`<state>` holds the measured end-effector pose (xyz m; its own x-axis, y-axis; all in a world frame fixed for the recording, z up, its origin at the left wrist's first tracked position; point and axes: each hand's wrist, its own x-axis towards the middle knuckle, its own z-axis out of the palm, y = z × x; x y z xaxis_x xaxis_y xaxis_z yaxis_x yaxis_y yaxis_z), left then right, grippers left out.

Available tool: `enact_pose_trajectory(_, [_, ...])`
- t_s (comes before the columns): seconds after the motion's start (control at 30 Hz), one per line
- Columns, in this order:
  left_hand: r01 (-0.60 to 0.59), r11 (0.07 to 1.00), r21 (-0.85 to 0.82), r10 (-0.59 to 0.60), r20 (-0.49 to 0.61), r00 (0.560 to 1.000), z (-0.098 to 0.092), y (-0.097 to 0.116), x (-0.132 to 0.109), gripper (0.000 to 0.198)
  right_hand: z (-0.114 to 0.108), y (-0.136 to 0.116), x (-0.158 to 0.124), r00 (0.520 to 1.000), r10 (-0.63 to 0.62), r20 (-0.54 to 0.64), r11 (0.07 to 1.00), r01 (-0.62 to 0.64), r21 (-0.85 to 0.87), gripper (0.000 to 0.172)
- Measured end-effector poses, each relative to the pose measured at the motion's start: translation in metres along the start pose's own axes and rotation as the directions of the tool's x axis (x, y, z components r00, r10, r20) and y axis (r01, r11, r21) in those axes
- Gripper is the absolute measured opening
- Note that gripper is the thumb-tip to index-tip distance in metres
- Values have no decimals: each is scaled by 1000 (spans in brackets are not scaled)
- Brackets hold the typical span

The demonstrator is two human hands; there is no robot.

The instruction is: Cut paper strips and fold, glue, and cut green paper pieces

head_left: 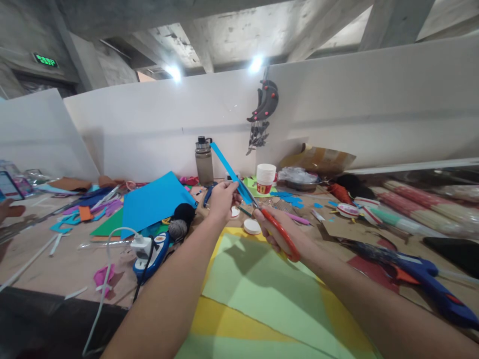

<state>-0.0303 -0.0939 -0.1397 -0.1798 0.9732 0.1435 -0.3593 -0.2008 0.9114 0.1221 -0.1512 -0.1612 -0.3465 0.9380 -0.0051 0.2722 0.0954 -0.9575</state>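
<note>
My left hand (222, 202) pinches a narrow blue paper strip (225, 163), whose long end sticks up to the left. In my right hand (272, 227) is a pair of scissors with red handles (280, 233); the blades meet the lower part of the strip, though I cannot tell how far apart they are. Under both hands lie pale green sheets (254, 284) over yellow paper (224, 319). A round white lid (252, 227) sits on the table just below the blades.
A water bottle (204, 162) and stacked paper cups (266, 177) stand at the back. Blue sheet paper (153, 202), a power strip (153, 257) and its white cable lie left. A blue glue gun (419, 269) lies right. Another person's hand (9, 209) shows far left.
</note>
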Motion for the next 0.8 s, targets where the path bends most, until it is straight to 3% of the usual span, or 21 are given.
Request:
enact_pose_trajectory(0.33, [68, 997, -40, -69, -19, 997, 0, 4, 0, 26, -2, 7, 5, 995, -26, 94, 995, 17, 98, 29])
enact_pose_trajectory(0.53, [71, 997, -24, -72, -11, 997, -2, 1, 2, 25, -4, 7, 8, 996, -43, 75, 997, 38, 63, 18])
enact_pose_trajectory(0.8, [68, 997, -23, -68, 4, 998, 0, 4, -1, 25, -3, 17, 13, 1000, -26, 17, 998, 25, 53, 31])
